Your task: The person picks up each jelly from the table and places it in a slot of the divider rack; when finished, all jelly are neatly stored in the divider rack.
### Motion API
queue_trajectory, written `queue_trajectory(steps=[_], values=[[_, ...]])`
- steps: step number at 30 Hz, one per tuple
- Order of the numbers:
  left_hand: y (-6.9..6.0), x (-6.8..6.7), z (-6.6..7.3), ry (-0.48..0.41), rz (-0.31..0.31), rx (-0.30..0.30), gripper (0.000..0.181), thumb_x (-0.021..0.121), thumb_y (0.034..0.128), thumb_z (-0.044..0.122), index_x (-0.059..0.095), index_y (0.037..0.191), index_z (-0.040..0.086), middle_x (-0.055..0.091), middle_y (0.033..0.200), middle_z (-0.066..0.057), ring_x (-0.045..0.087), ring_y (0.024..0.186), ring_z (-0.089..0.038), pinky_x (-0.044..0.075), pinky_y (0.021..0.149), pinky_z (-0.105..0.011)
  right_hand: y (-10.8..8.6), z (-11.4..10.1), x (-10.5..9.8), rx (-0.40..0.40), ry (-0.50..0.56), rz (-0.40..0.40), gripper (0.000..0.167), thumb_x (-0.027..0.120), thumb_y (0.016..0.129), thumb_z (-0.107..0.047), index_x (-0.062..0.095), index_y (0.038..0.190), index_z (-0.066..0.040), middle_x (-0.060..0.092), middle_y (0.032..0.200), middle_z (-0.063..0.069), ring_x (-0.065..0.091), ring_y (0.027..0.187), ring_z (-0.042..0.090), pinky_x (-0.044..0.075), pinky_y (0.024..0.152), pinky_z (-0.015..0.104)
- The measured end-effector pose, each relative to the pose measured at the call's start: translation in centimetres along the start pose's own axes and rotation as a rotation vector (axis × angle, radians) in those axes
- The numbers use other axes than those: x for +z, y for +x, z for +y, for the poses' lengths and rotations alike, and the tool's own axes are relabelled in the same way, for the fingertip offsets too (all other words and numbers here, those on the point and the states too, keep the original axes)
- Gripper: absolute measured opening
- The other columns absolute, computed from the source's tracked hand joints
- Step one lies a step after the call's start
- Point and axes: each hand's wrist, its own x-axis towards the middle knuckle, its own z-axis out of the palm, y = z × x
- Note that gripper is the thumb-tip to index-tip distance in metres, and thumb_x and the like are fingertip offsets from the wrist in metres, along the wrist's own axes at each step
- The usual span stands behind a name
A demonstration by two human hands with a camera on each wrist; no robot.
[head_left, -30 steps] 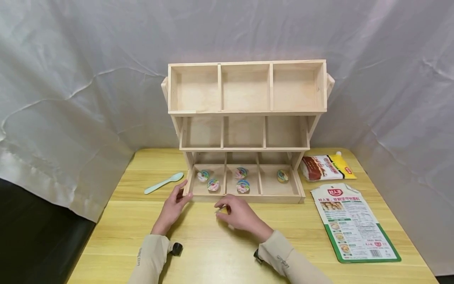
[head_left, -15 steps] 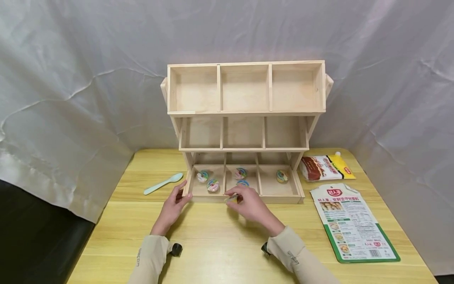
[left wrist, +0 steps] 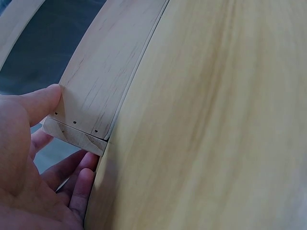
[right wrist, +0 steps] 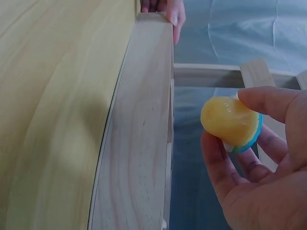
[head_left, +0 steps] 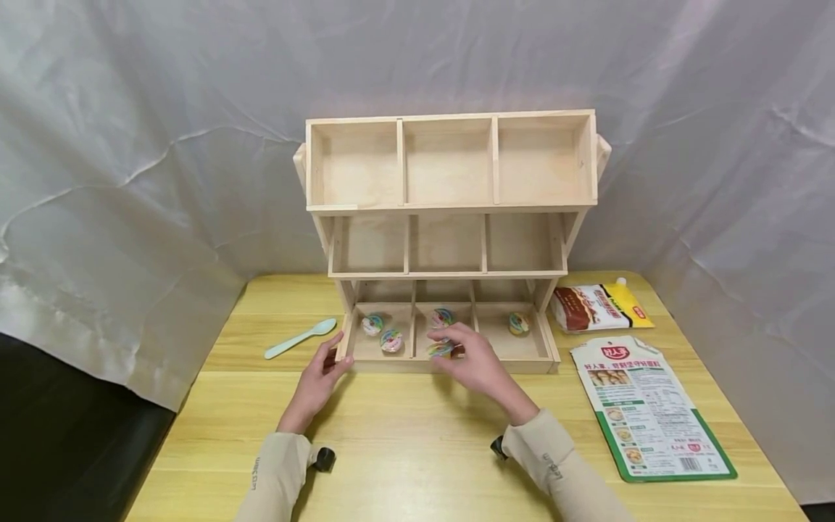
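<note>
My right hand [head_left: 471, 360] pinches a yellow jelly cup [right wrist: 229, 120] between thumb and fingers, above the front edge of the bottom tier's middle compartment. Its rim is blue in the right wrist view. My left hand [head_left: 316, 384] grips the front left corner of the wooden three-tier shelf [left wrist: 103, 72], thumb on the front board and fingers round the side. Two jelly cups, one at the back [head_left: 372, 324] and one nearer [head_left: 391, 341], lie in the left compartment. Another jelly cup [head_left: 443, 317] lies at the back of the middle one, and one more [head_left: 518, 323] in the right.
Left of the shelf lies a pale green spoon [head_left: 301, 338] on the wooden table [head_left: 391, 449]. To the right are a brown, white and yellow food pouch [head_left: 601, 307] and a flat white and green packet [head_left: 652, 409]. Grey curtain [head_left: 163, 145] surrounds the table.
My right hand has moved right and forward with the jelly cup, from in front of the shelf to over the middle compartment, covering the nearer cup there. The left hand has stayed put.
</note>
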Motion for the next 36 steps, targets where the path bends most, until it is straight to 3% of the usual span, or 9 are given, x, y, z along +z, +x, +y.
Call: queue_trajectory(steps=[5,12,19,23,29,32,36], values=[[0.0,0.1,0.0,-0.007,-0.003,0.0,0.065,0.064,0.102,0.045,0.035,0.16,0.038,0.054,0.147,-0.017,0.057,0.128,-0.033,0.045,0.109,-0.054,0.1,0.3,-0.7,0.011,0.009,0.018,0.042,0.081,0.087,-0.005,0.072,0.128,-0.009,0.068,0.122,0.012,0.066,0.1,0.023,0.06,0.091,0.044],[0.1,0.1,0.2,-0.009,0.001,0.003,0.064,0.065,0.1021,0.044,0.036,0.159,0.037,0.054,0.146,-0.016,0.057,0.128,-0.033,0.045,0.11,-0.053,0.0,0.8,-1.7,0.051,-0.003,0.022,0.044,0.08,0.089,-0.009,0.071,0.132,-0.014,0.066,0.131,0.012,0.065,0.109,0.028,0.057,0.098,0.05],[0.1,0.1,0.2,-0.008,0.003,0.006,0.063,0.064,0.1025,0.043,0.037,0.159,0.037,0.055,0.146,-0.016,0.058,0.126,-0.033,0.047,0.107,-0.05,-0.2,1.8,-2.8,0.068,-0.022,0.027,0.047,0.078,0.091,-0.011,0.067,0.136,-0.005,0.063,0.139,0.016,0.067,0.113,0.033,0.058,0.098,0.049],[0.1,0.1,0.2,-0.004,0.006,0.009,0.064,0.064,0.1025,0.043,0.037,0.159,0.037,0.055,0.146,-0.016,0.058,0.126,-0.032,0.047,0.107,-0.049,-0.3,2.4,-3.4,0.112,-0.03,0.027,0.048,0.076,0.093,-0.016,0.065,0.139,-0.009,0.06,0.146,0.014,0.063,0.123,0.036,0.055,0.101,0.049],[0.0,0.0,0.1,0.006,0.004,0.016,0.066,0.063,0.1031,0.044,0.035,0.161,0.032,0.054,0.147,-0.017,0.058,0.126,-0.032,0.047,0.106,-0.047,-0.5,3.4,-4.0,0.15,-0.001,0.033,0.047,0.073,0.096,-0.017,0.063,0.142,-0.011,0.063,0.145,0.012,0.063,0.125,0.036,0.054,0.103,0.05],[-0.2,0.0,0.5,0.004,0.002,0.016,0.065,0.062,0.1044,0.04,0.034,0.162,0.029,0.053,0.147,-0.02,0.057,0.127,-0.033,0.046,0.107,-0.047,-0.7,3.6,-4.3,0.156,0.009,0.038,0.046,0.072,0.097,-0.017,0.063,0.142,-0.009,0.064,0.143,0.013,0.062,0.126,0.036,0.053,0.104,0.049],[-1.0,-0.1,2.2,-0.006,-0.008,0.001,0.064,0.062,0.1058,0.03,0.034,0.163,0.022,0.053,0.147,-0.023,0.057,0.127,-0.035,0.046,0.107,-0.048,-0.8,3.7,-4.7,0.159,0.014,0.053,0.047,0.074,0.096,-0.018,0.063,0.14,-0.006,0.063,0.141,0.017,0.063,0.124,0.037,0.055,0.103,0.047]])
